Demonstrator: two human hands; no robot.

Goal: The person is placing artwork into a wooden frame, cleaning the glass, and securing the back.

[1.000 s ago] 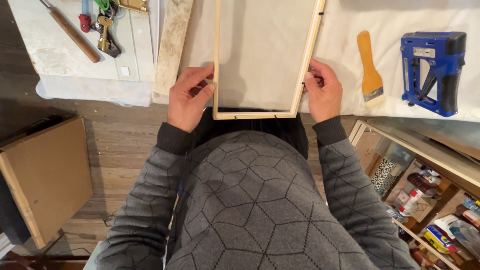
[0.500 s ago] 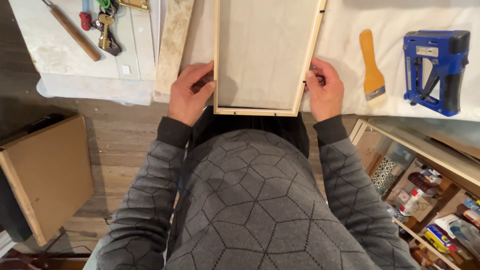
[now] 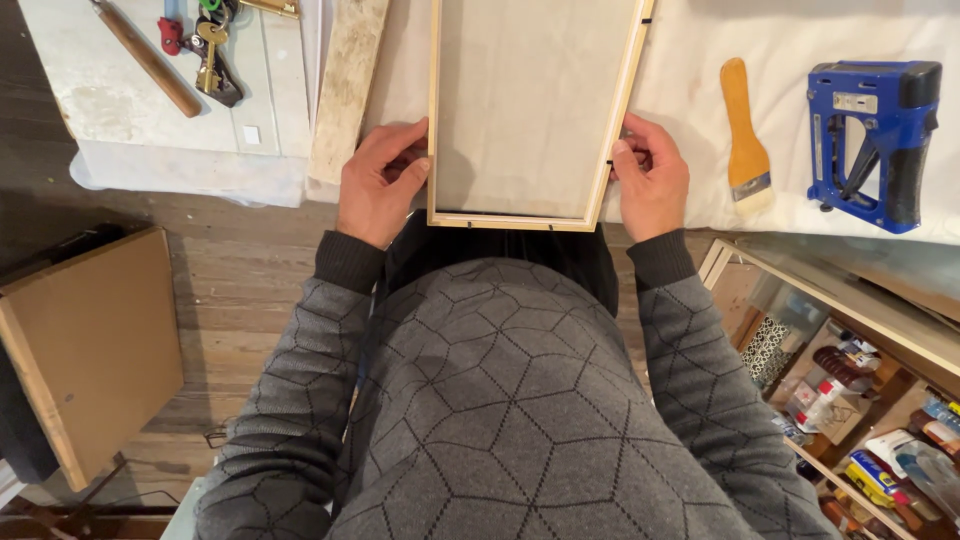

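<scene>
While the wooden frame (image 3: 530, 110) lies flat on the white cloth (image 3: 700, 120) over the table, it is gripped at both long sides near its bottom corners. The left rail is pinched by the left hand (image 3: 380, 185), fingers curled over the top edge and thumb along the outside. The right rail is held the same way by the right hand (image 3: 650, 180), fingers folded in against the wood. So both hands are closed on the frame, not spread out.

Compared with a second ago, not much is changed: the frame is kept in pretty much the same spot, its bottom rail just at the table edge above the grey sweater. The hands are kept on the same corners too, only the fingers look shifted a tiny bit.

Off to the right, a small brush (image 3: 745, 135) with a wooden handle is left on the cloth, and a blue staple gun (image 3: 870, 140) is parked beside it, well apart from the frame. On the left, a rough plank (image 3: 345, 85) is laid just beside the frame, with a wooden-handled tool (image 3: 145, 55) and a bunch of keys (image 3: 210, 60) further over.
</scene>
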